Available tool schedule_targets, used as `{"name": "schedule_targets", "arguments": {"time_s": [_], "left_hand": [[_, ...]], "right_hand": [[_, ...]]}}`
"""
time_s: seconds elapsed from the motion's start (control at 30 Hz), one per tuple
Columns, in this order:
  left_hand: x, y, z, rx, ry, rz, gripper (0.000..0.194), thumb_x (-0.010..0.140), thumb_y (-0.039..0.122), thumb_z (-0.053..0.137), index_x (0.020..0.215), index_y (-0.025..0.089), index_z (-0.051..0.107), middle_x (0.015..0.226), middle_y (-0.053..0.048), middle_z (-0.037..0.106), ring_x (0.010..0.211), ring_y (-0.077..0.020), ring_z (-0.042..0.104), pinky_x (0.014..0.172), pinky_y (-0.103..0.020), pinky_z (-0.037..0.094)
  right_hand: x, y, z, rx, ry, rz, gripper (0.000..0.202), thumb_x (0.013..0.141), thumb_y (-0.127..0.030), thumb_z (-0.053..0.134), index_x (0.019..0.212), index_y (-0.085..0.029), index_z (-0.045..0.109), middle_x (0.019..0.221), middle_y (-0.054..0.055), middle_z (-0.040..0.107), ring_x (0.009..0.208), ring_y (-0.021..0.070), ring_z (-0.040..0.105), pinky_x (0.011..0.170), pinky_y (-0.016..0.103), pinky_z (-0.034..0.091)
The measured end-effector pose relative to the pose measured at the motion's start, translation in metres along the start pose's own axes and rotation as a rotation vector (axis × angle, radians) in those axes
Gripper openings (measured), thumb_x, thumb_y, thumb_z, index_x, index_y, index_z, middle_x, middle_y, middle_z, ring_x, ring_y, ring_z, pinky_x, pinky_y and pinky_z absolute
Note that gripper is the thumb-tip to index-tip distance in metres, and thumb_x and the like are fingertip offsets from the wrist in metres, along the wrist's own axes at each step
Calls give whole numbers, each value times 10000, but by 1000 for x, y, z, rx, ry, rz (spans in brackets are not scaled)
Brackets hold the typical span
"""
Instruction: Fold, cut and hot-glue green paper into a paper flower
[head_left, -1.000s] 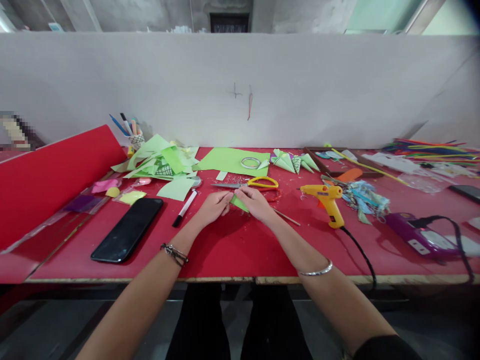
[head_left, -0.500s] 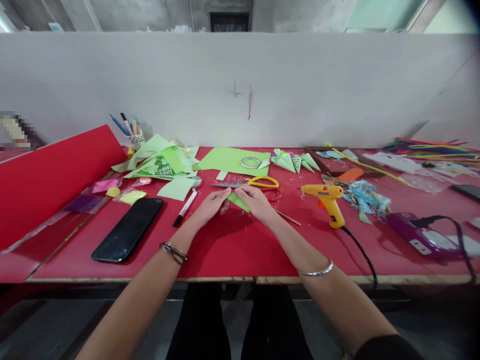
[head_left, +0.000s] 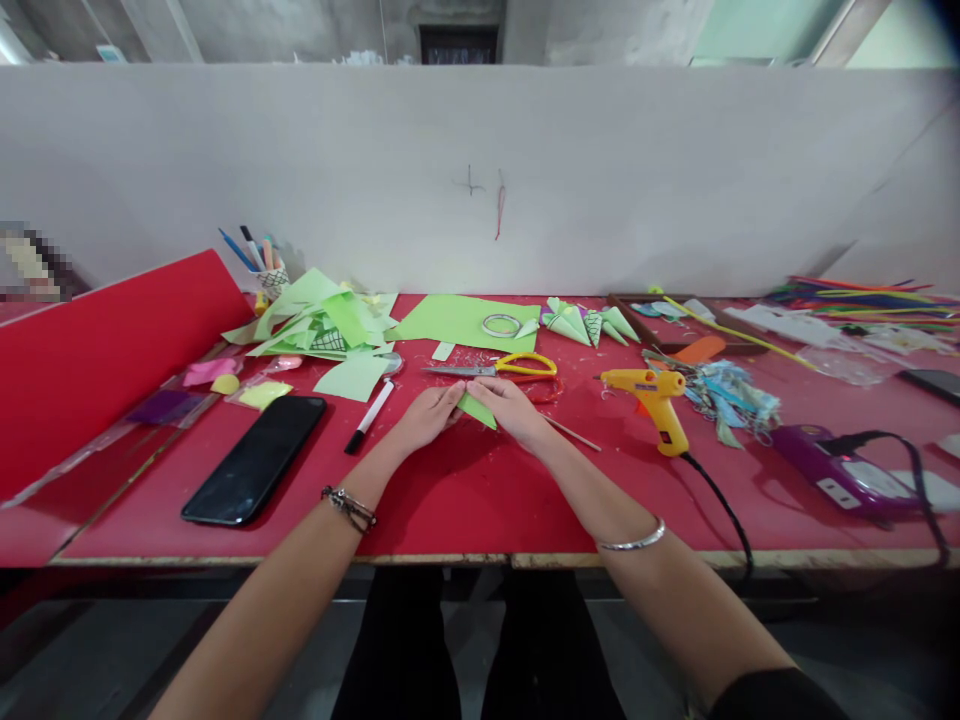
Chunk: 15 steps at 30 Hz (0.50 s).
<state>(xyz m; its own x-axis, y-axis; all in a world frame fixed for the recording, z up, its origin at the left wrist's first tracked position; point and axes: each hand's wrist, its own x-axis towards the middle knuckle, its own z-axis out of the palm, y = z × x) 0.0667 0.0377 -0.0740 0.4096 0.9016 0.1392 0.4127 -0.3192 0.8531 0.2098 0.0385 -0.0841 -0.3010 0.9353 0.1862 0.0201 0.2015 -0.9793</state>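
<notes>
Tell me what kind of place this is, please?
Probably a craft workshop: a yellow glue gun, scissors and a heap of green paper scraps lie on the red worktable.

A whitish partition panel (head_left: 300, 180) stood along the back of the red-topped worktable (head_left: 480, 515). Beyond it rose a grey concrete wall (head_left: 600, 30) with a dark rectangular opening (head_left: 459, 45), while dim grey floor (head_left: 97, 670) lay below the tabletop.

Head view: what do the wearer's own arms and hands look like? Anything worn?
Left hand and right hand ungloved. Left wrist: dark multi-strand bracelet with lighter bits. Right forearm: plain, thin silver-coloured bangle; black sleeve at the frame's bottom edge. No left sleeve visible.
</notes>
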Motion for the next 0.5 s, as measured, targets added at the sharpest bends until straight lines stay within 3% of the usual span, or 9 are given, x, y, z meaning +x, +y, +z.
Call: {"name": "schedule_targets", "arguments": {"time_s": [0.27,0.5], "left_hand": [[-1,3,0,32,-39,39,450,827,464,250,512,165,369,448,35,377,417,-74,339,440,-212,267],[-1,0,4,-165,-3,-39,466,796,521,305,520,158,403,428,35,393,386,-71,350,410,-205,268]], "right_hand": [[1,7,-1,16,-28,139,456,727,-558,447,650,-140,613,565,11,587,546,113,519,552,239,401],[0,4,0,-17,-89,36,443,762,-539,414,654,-162,620,599,24,619,601,146,570,613,269,437]]}}
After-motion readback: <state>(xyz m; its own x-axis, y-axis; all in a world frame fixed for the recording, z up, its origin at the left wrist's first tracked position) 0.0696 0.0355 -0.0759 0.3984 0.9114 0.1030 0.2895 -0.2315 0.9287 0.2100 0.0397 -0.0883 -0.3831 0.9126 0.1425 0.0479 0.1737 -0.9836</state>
